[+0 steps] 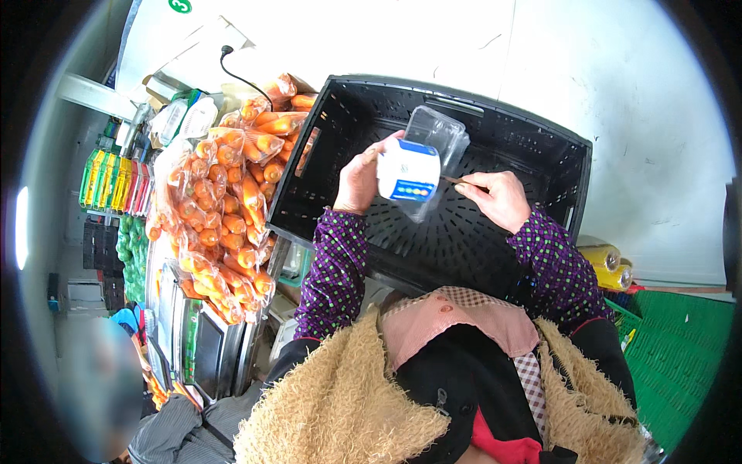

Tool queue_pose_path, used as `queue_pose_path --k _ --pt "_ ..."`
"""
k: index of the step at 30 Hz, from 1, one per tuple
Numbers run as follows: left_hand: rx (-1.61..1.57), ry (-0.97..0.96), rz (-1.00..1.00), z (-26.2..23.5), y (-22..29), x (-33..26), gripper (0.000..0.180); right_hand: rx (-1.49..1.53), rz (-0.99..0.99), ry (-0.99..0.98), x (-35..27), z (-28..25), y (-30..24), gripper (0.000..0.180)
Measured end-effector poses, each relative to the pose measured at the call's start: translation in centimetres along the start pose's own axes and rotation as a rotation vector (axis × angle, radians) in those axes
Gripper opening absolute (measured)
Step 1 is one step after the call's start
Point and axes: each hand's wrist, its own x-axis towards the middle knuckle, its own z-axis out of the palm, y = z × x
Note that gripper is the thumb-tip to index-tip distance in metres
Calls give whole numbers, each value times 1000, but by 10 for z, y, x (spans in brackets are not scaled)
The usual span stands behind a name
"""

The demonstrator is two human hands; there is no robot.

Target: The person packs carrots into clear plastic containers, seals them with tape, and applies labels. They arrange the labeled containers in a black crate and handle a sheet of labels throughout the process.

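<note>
White roll (pixel 410 170) | left hand (pixel 359 179) holding it | right hand (pixel 501 201) angled left, pinching tool (pixel 453 180)

You have a white printed label roll (pixel 410 170), marked with blue bands near its upper and lower edges, in your left hand (pixel 360 182), its printed side turned toward the camera. Behind the roll, observe the clear plastic container (pixel 438 131): its rimmed section shows beyond the roll's upper right, and more clear plastic shows below. The container's full outline is hidden by the roll. In your right hand (pixel 498 203), you hold a slim, dark brown tool (pixel 473 185) between thumb and fingers, its tip pointing left at the roll's right edge; contact cannot be determined.
</note>
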Motion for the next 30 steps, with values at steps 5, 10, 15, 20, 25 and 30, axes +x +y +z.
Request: queue_pose_path --k 5,10,15,20,25,30 --pt "61 -96 73 -1 0 -1 64 479 62 -52 4 28 26 20" --pt "484 19 -208 0 9 -14 60 582 121 -79 7 26 16 21" --pt "337 190 -163 0 -2 -6 38 624 277 -115 1 22 1 22" --pt "270 361 127 5 -13 -3 27 571 257 -134 4 26 -5 22" --pt "293 438 210 1 -13 -2 29 606 290 -143 0 31 -8 22" --pt "321 472 248 3 -7 -6 30 706 374 -130 -3 33 -12 23"
